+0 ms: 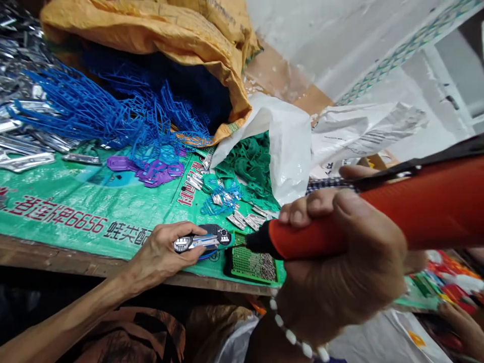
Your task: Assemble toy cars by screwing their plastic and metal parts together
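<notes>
Right hand (340,262): bare; bracelet (291,336) of white, rounded oblong beads at wrist. Left hand (168,252) and forearm (91,302): bare. Garment (132,333), lap level: rust-brown, large irregular black patches; lower part cut off by frame.

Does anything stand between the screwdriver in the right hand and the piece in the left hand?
Nothing visible stands between the red electric screwdriver in the right hand and the black-and-silver piece in the left hand. The green grid tray appears below the black nose.
</notes>
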A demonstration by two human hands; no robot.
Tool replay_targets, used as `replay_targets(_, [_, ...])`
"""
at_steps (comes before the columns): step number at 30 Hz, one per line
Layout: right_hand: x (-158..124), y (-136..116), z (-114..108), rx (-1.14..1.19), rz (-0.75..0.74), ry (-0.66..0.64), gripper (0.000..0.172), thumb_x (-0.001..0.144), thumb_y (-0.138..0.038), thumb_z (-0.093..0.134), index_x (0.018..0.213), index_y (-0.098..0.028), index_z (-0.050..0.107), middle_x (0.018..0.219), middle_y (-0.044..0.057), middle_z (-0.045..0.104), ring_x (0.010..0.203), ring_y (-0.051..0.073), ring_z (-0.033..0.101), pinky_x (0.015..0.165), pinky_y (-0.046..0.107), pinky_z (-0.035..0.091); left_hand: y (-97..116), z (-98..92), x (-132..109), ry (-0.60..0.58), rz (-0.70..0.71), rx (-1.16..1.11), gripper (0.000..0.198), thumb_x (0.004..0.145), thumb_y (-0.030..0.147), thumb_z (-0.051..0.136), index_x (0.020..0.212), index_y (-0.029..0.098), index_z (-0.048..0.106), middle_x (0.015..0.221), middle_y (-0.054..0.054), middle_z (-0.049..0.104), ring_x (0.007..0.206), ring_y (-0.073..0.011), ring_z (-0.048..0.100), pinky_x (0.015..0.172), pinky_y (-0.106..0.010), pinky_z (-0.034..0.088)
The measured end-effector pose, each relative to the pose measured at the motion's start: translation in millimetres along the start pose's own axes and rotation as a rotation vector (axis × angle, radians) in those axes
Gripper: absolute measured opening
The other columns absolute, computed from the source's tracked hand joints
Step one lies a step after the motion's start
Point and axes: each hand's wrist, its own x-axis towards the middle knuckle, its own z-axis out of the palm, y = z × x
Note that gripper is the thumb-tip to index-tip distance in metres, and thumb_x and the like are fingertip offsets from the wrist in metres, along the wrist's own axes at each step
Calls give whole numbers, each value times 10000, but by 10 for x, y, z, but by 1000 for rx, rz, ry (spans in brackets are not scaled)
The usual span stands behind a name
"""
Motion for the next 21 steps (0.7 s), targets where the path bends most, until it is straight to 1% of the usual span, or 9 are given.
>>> replay_targets(3, [-45, -5, 209, 164, 111, 18, 215, 739, -230, 759, 612, -225, 586, 610, -53, 530, 473, 93, 518, 447, 267, 455, 1, 11, 10, 9, 32, -11, 203, 753, 240, 681, 902, 198, 812, 811, 12, 816, 651, -124, 736, 620, -175, 509])
replay_targets(5, [-82, 23, 299, 215, 133, 1, 159, 720, -232, 780, 701, -214, 624, 606, -63, 555, 467, 94, 526, 447, 257, 464, -5, 13, 8, 3, 43, -23, 199, 757, 229, 677, 903, 190, 806, 783, 16, 805, 624, -116, 719, 606, -179, 503])
replay_targets(7, [-110, 60, 352, 236, 134, -7, 158, 737, -220, 779, 830, -217, 652, 611, -73, 573, 473, 101, 532, 463, 258, 469, -18, 17, 2, -9, 40, -29, 193, 771, 226, 678, 916, 191, 800, 779, 21, 797, 616, -111, 706, 600, -187, 495])
replay_targets(9, [-125, 96, 376, 231, 133, -17, 188, 763, -210, 767, 905, -241, 647, 610, -81, 575, 480, 117, 534, 474, 273, 464, -38, 27, -7, -21, 21, -35, 189, 787, 233, 684, 937, 196, 794, 807, 22, 797, 652, -118, 713, 628, -200, 501])
replay_targets(12, [-125, 139, 382, 211, 123, -27, 204, 781, -214, 751, 944, -260, 639, 611, -87, 567, 479, 137, 543, 464, 294, 461, -73, 53, -22, -47, -11, -45, 194, 805, 251, 696, 971, 207, 786, 845, 21, 797, 698, -131, 723, 656, -218, 506])
replay_targets(17, [-119, 177, 375, 195, 103, -40, 293, 784, -228, 725, 1064, -230, 638, 612, -89, 562, 468, 131, 545, 458, 282, 449, -114, 85, -38, -44, -18, -53, 183, 818, 250, 708, 986, 230, 778, 867, 35, 791, 724, -126, 720, 687, -222, 504])
replay_targets(21, [-128, 190, 379, 156, 108, -43, 308, 781, -241, 733, 1068, -234, 621, 603, -93, 538, 460, 122, 513, 477, 276, 429, -113, 83, -37, -38, -2, -57, 180, 815, 239, 711, 983, 232, 776, 846, 36, 786, 698, -124, 709, 669, -224, 496])
